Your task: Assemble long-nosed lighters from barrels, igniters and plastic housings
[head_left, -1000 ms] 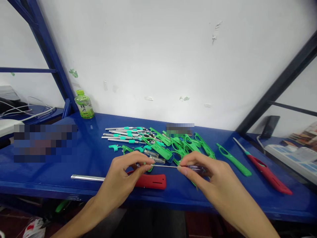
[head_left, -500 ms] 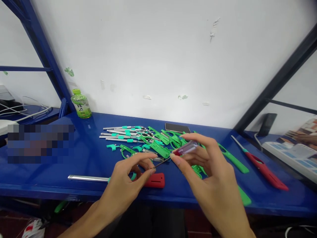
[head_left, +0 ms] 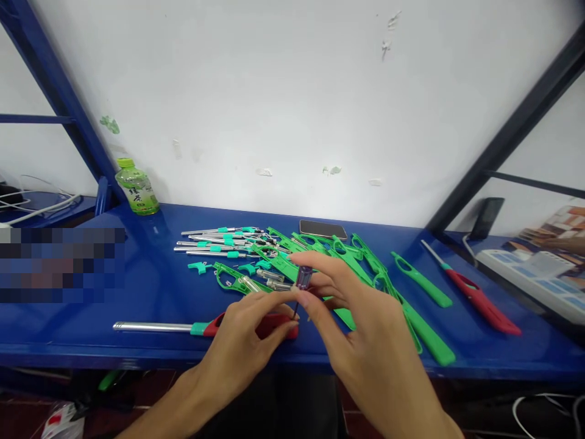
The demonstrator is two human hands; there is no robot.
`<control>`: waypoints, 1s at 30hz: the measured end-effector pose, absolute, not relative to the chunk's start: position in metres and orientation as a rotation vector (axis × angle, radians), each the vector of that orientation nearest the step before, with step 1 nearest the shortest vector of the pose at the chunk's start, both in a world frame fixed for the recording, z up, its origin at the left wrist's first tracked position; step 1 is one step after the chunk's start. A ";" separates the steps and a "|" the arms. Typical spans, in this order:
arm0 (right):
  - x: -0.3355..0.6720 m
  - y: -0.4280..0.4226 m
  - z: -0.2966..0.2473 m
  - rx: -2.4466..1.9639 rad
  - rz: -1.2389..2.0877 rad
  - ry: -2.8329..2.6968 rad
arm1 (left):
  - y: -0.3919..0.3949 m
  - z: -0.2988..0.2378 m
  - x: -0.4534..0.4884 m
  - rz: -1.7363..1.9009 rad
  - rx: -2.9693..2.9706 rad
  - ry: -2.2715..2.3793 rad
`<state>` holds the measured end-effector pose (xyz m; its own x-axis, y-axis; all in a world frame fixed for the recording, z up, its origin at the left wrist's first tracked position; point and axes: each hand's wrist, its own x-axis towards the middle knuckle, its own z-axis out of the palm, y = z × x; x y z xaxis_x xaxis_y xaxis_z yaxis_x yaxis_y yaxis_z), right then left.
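Observation:
My right hand (head_left: pixel 354 329) grips a small screwdriver (head_left: pixel 301 281) with a clear purple handle, held nearly upright with its thin shaft pointing down. The tip meets the red lighter body (head_left: pixel 214 326), which lies on the blue bench (head_left: pixel 150 292) with its long metal tube pointing left. My left hand (head_left: pixel 249 341) rests on the red body, fingers curled and pinched around it near the screwdriver tip. Behind the hands lies a heap of green lighter shells (head_left: pixel 338 256) and metal tubes with teal collars (head_left: pixel 214 244).
A green tea bottle (head_left: pixel 134 188) stands at the back left by the blue frame post. A dark phone (head_left: pixel 322 229) lies by the wall. A finished red lighter (head_left: pixel 475 297) and green lighter (head_left: pixel 420 280) lie to the right. A white power strip (head_left: pixel 534 274) is far right.
My right hand has swung the screwdriver from lying sideways to nearly upright. Both hands have dropped onto the red lighter body, and the view has shifted a little.

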<state>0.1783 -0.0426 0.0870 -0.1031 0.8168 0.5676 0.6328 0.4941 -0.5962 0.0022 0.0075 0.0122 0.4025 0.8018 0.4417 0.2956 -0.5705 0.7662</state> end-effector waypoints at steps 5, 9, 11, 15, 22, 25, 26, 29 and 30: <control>0.178 -0.041 0.085 -1.235 0.290 -1.859 | 0.011 0.004 0.000 1.154 2.310 0.955; 0.177 -0.040 0.085 -1.248 0.360 -1.854 | 0.014 0.002 -0.002 1.185 2.452 0.989; 0.177 -0.040 0.085 -1.253 0.367 -1.841 | 0.014 0.003 -0.004 1.199 2.472 0.995; 0.177 -0.041 0.087 -1.233 0.322 -1.815 | 0.011 0.010 -0.007 1.211 2.463 0.983; 0.180 -0.041 0.085 -1.237 0.306 -1.813 | 0.008 0.011 -0.007 1.155 2.448 0.918; 0.180 -0.039 0.083 -1.248 0.346 -1.824 | 0.009 0.007 -0.007 1.124 2.430 0.941; 0.180 -0.039 0.083 -1.252 0.360 -1.829 | 0.009 0.005 -0.007 1.109 2.425 0.947; 0.179 -0.037 0.082 -1.263 0.390 -1.842 | 0.010 0.003 -0.006 1.062 2.417 0.964; 0.179 -0.036 0.083 -1.268 0.391 -1.842 | 0.010 0.003 -0.006 1.048 2.413 0.971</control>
<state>0.1788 -0.0365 0.0827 -0.1307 0.8768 0.4627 0.6131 0.4383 -0.6573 -0.0064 0.0100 0.0029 0.4957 0.7028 0.5103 0.4551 -0.7106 0.5366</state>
